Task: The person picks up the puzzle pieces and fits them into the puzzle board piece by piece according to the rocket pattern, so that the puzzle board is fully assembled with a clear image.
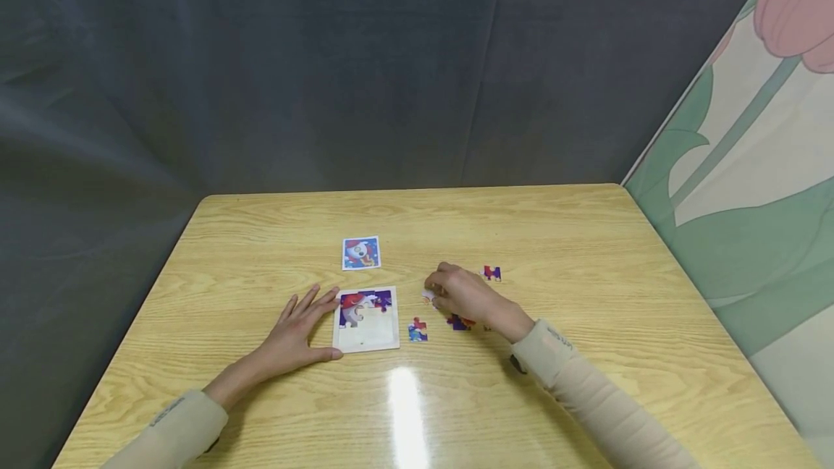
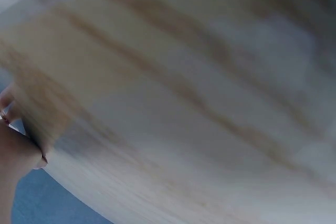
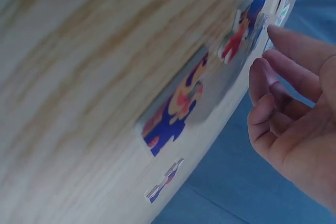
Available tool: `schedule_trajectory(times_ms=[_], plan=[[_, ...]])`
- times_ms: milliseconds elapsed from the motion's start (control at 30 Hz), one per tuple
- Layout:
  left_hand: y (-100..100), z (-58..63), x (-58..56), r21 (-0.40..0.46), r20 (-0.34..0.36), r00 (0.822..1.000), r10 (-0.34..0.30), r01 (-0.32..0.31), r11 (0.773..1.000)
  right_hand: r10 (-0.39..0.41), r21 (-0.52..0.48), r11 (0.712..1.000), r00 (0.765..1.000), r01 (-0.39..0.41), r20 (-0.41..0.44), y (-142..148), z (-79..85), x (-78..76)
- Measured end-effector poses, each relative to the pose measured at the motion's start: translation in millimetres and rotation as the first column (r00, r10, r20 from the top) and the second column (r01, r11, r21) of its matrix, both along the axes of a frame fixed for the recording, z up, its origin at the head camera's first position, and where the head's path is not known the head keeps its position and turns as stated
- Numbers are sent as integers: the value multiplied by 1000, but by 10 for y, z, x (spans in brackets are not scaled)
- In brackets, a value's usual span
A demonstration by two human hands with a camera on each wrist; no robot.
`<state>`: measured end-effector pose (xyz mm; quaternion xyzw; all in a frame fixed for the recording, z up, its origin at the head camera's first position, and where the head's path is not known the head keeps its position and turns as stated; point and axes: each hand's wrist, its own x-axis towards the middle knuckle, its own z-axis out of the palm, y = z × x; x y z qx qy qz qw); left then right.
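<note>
A square puzzle tray with a pale frame lies on the table, its upper part filled with joined pieces in red, white and purple. My left hand is spread at its left side, with fingertips and thumb at the frame's edge. My right hand is over the loose pieces to the right, fingers loosely bent. Close to its fingertips lies a light puzzle piece. In the right wrist view, no piece shows clearly between thumb and fingers. A purple and orange puzzle piece lies nearby, partly covered by the hand in the head view.
Behind the tray lies a small picture card of a white figure in a red hat. A blue and red piece sits right of the tray; another piece lies farther back. Dark cloth hangs behind the wooden table.
</note>
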<state>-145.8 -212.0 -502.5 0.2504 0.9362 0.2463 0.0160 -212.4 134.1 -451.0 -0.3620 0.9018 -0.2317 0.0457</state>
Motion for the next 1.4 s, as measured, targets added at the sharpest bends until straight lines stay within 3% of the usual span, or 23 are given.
schedule_trajectory(times_ms=[133,333,500,733,1000,1400], plan=[[2,-2,-3,-1,2,1000,1,-1,1000,7,16,1000,999,-6,-42,37,41,8],[-5,-12,-5,-6,5,1000,1,-1,1000,16,45,999,1000,-16,5,81,102,32],[-6,-10,-1,-3,5,1000,2,-2,1000,29,56,998,999,-30,22,61,66,24],[-1,-2,6,-5,13,1000,0,0,1000,-20,70,997,1000,20,0,41,24,3],[-5,1,-9,-8,14,1000,4,-3,1000,90,-3,996,996,-90,-20,71,11,-26],[-2,0,-16,1,9,1000,1,-1,1000,78,30,997,997,-78,-6,79,-14,-20]])
